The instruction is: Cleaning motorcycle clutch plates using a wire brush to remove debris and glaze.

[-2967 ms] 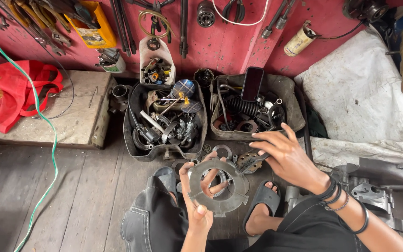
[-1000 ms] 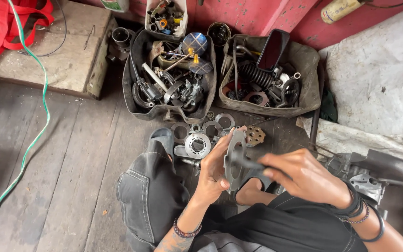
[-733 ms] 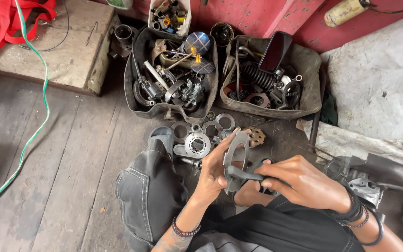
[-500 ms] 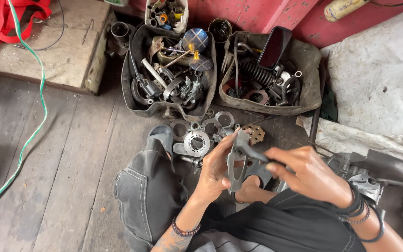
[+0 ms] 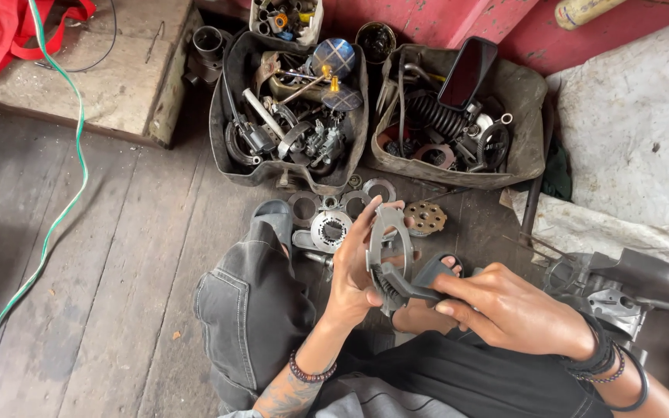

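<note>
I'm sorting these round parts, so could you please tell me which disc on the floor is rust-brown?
The rust-brown disc, ringed with small holes, lies rightmost; the other discs beside it are grey metal.

- Ring plate (image 5: 387,232): dull grey metal, matt.
- Brush (image 5: 404,285): dark bristles, matt grey handle.
- Floor (image 5: 110,255): rough, worn wood.
- Trays (image 5: 230,155): grimy, scuffed black plastic.
- Bag (image 5: 1,31): red cloth.

Your left hand (image 5: 358,271) shows a dark beaded bracelet at the wrist and a tattoo on the bare forearm at seven o'clock. Your right hand (image 5: 516,313) carries several black bands and a beaded bracelet at four o'clock. You wear faded black jeans, a black top and grey sandals.
</note>
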